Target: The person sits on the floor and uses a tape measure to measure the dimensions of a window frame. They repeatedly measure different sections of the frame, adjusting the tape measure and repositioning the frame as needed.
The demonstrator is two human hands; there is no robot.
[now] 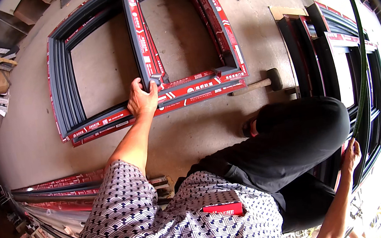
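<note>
Patterned shirt (pixel 167 229) of the person wearing the camera is filling the lower middle of the view, with a small red packet (pixel 223 209) showing at its chest pocket. Left hand (pixel 141 99) is reaching forward on an outstretched arm and is resting on the window frame (pixel 62 78) lying flat on the concrete floor (pixel 21 128); its fingers (pixel 151 86) are curling over the lower end of the frame's middle upright bar (pixel 135 29), where that bar is meeting the bottom rail, so the hand is closing on the bar. That frame is dark grey with red printed protective tape along its edges, and it is lying well ahead of the person, in the upper middle of the view. Right hand (pixel 351 155) is reaching out to the right and is touching a second, dark frame (pixel 367 94) at the right edge; whether its fingers are closing on that frame cannot be told. Legs in dark trousers (pixel 295 138) are stretching between the two frames. A mallet (pixel 258 83) with a wooden handle is lying on the floor just beside the first frame's right corner. Long frame bars (pixel 59 191) wrapped in red tape are lying stacked at the lower left, beside the left arm
</note>
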